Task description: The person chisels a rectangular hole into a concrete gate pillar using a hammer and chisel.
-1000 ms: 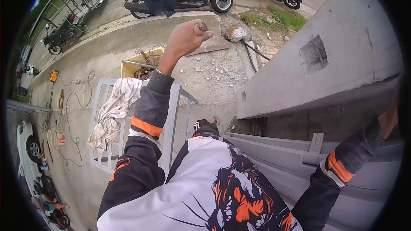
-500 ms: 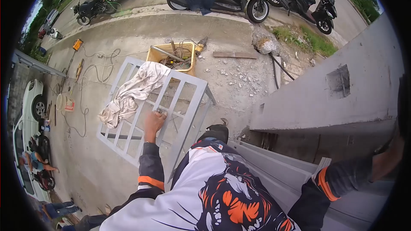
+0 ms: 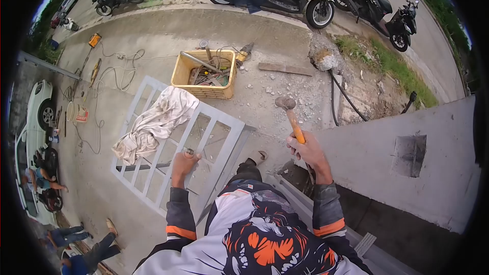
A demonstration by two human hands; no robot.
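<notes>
My right hand is wrapped round the orange handle of a hammer. Its dull metal head points up and away from me, over rubble-strewn ground. Closed in a fist, my left hand grips a small metal piece; only its end shows above the fingers. That fist is over the slats of a grey metal frame, which stands to my left. Across the frame's far left part lies a crumpled whitish cloth.
Beyond the frame is a yellow crate of tools. A concrete block wall rises at my right, with a grey metal beam below. Cables trail across the left ground. Parked motorcycles line the far side; other people are lower left.
My right hand has come from the far right edge to in front of me, with the hammer now plainly in view. My left hand remains closed at the frame. The view has shifted slightly.
</notes>
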